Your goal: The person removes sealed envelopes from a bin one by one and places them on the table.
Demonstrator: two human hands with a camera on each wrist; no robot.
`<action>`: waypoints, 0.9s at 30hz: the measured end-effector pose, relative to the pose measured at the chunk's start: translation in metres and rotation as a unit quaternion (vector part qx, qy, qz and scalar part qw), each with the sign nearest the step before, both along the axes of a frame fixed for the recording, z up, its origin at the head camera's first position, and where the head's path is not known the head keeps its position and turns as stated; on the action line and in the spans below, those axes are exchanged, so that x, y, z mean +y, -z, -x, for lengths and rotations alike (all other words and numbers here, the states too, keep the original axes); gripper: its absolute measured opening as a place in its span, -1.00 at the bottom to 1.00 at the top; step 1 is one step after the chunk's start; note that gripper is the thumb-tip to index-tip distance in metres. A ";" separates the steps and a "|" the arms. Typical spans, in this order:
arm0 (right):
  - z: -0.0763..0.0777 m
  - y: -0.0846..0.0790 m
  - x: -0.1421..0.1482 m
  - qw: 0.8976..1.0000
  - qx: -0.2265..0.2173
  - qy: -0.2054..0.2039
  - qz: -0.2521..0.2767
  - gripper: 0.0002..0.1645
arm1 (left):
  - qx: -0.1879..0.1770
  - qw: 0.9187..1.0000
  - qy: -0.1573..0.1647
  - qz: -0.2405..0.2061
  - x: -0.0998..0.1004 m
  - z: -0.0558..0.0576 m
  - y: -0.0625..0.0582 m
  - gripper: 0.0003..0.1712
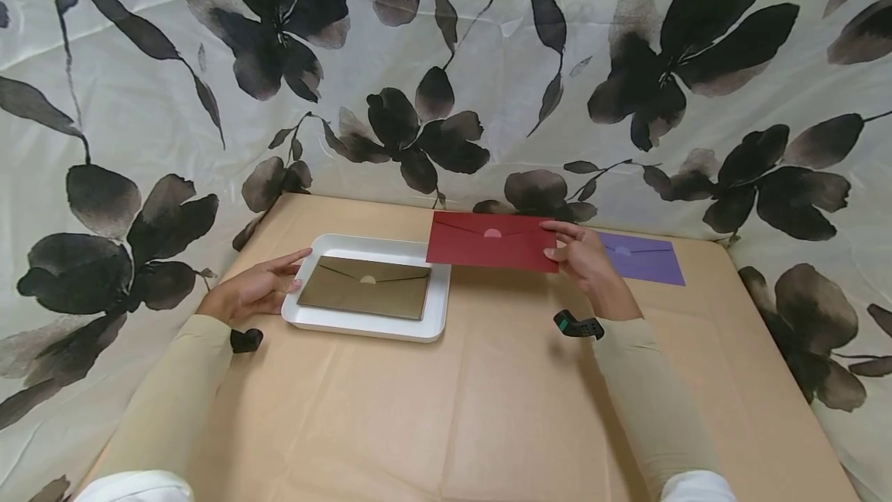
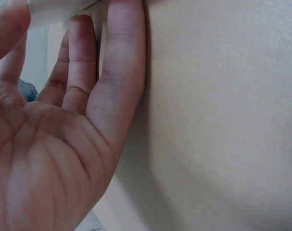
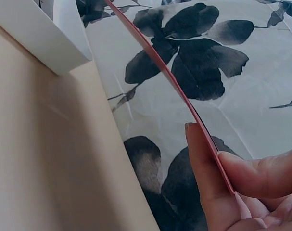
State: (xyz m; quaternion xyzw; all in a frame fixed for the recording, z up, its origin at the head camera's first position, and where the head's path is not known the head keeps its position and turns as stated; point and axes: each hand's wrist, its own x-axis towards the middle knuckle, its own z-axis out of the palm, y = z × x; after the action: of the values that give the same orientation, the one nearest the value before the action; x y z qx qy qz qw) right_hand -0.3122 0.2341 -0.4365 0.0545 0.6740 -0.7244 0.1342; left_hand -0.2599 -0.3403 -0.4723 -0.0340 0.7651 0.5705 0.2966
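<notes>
Right hand [image 1: 584, 260], and it's a neat pinch: thumb and fingers grip one short end of the red envelope [image 1: 488, 245], held up off the table, its free end over the right rim of the tray [image 1: 362, 327]. Over to the left hand [image 1: 254, 290]: no clench, fingers loose against the tray's left side; how far they reach underneath, I can't tell.

That red envelope looks light, thin, fairly stiff but springy; the right wrist view suggests a slight bow. Smooth paper, I'd judge, so it could slip or crease if squeezed hard. A light pinch at the short end suits it, clear of the flap.

Inside the tray, the gold envelope [image 1: 365, 293] lies flat. Well to the tray's right, the purple envelope [image 1: 644, 260] rests on the table [image 1: 446, 424].
</notes>
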 end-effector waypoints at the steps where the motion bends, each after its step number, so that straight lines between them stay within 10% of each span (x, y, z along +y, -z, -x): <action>1: 0.000 0.000 0.001 1.000 -0.001 0.001 -0.001 -0.25 | -0.001 1.000 -0.001 -0.001 0.000 0.000 0.000 -0.04; 27: 0.008 0.000 0.029 1.000 -0.004 0.016 0.019 -0.27 | 0.004 1.000 0.007 0.007 0.001 -0.001 -0.002 -0.04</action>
State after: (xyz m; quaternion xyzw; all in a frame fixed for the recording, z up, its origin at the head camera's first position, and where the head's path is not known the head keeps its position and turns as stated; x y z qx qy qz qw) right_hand -0.3202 0.2631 -0.4365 0.0653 0.6583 -0.7393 0.1258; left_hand -0.2587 -0.3394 -0.4702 -0.0283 0.7704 0.5631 0.2976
